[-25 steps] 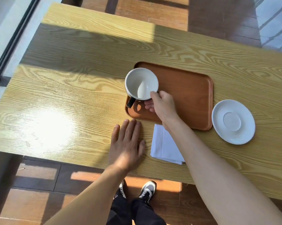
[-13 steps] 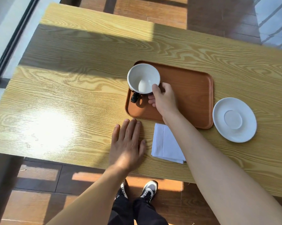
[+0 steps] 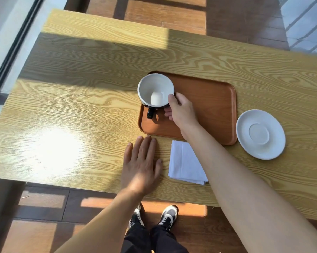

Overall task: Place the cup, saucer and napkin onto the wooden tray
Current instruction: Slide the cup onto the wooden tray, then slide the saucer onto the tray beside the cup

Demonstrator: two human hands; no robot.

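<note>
cup: white inside, dark outside, upright at the tray's left end, dark handle toward the near edge
wooden tray: reddish-brown, rounded rectangle
saucer: white, just right of tray
napkin: white, folded, near tray's front edge

Landmark: wooden tray. Its left end is taken by the cup with the right hand on the rim; middle and right end bare. Saucer just off its right edge. Napkin below its near edge, partly under the right forearm. Left hand flat on the table near its near-left corner. Table left of and beyond the tray open.
</note>
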